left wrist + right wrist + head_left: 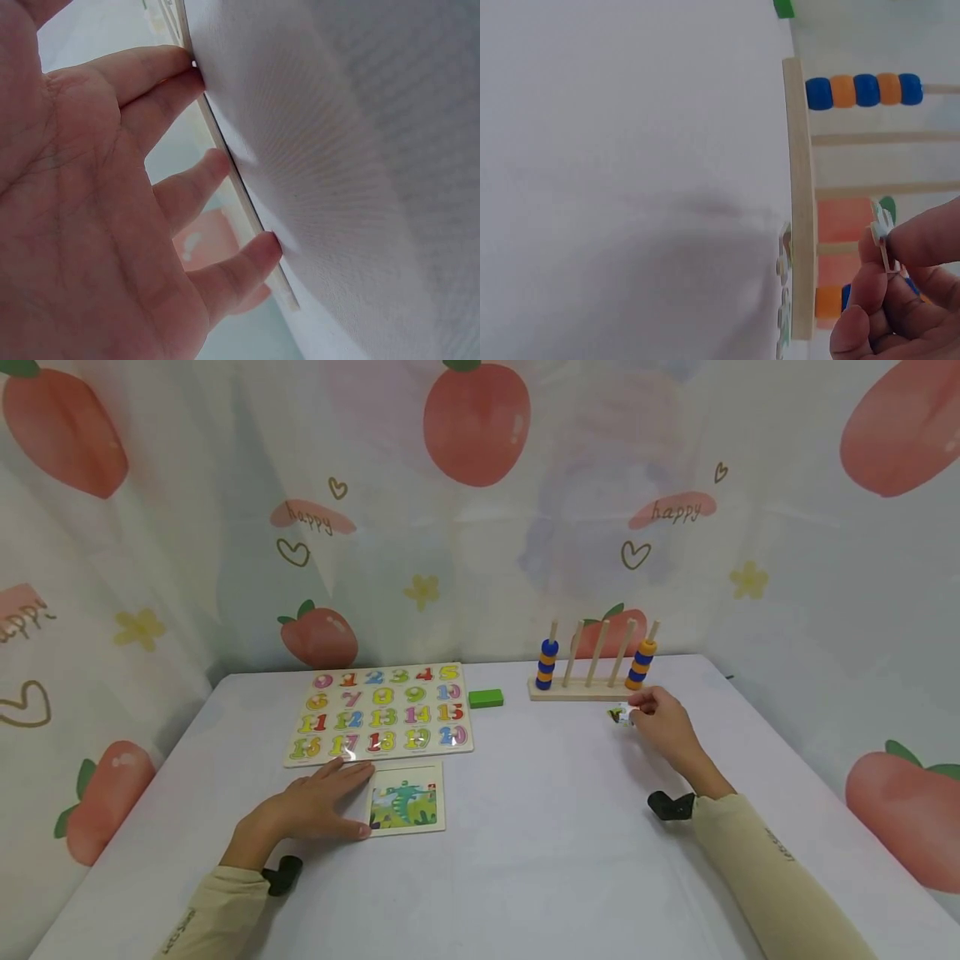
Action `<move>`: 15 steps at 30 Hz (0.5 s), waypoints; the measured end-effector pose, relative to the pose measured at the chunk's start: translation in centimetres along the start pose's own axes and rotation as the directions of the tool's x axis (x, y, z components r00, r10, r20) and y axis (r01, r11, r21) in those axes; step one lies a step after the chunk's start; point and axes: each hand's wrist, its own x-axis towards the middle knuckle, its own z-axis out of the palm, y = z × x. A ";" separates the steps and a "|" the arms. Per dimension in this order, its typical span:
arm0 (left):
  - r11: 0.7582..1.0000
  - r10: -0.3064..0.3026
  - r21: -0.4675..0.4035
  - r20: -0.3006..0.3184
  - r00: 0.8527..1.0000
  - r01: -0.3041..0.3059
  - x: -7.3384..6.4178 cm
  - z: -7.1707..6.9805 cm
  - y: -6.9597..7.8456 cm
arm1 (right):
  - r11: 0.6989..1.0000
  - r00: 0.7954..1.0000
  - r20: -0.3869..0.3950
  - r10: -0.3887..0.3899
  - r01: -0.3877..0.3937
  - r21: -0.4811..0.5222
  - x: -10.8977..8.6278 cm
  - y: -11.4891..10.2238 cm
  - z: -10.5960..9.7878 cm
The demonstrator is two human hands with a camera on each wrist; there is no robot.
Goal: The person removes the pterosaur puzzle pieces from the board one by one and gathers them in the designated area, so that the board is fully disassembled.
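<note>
Tabletop [525, 893]: white, matte. Far left: numeral board [401, 718], 0–20 in four rows, flat. Green block [486, 698] just beside its right edge. Further right, near far edge: wooden peg stand [585, 692], upright; five pegs [597, 652], blue and orange beads [547, 665] on end two. Small flat pieces [783, 324] beside stand's near side, right end. Dinosaur picture panel [405, 803]: flat, just in front of numeral board.

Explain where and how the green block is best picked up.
Probably pinch the green block by its long front and back sides, coming from above: it lies flat, and its left end sits close beside the number board, leaving little room there.
</note>
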 end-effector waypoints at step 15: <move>1.000 0.006 -0.015 0.003 1.000 -0.006 -0.1 -0.1 0.1 | 0.991 0.988 -0.071 0.134 -0.136 -0.019 1.3 3.6 -3.0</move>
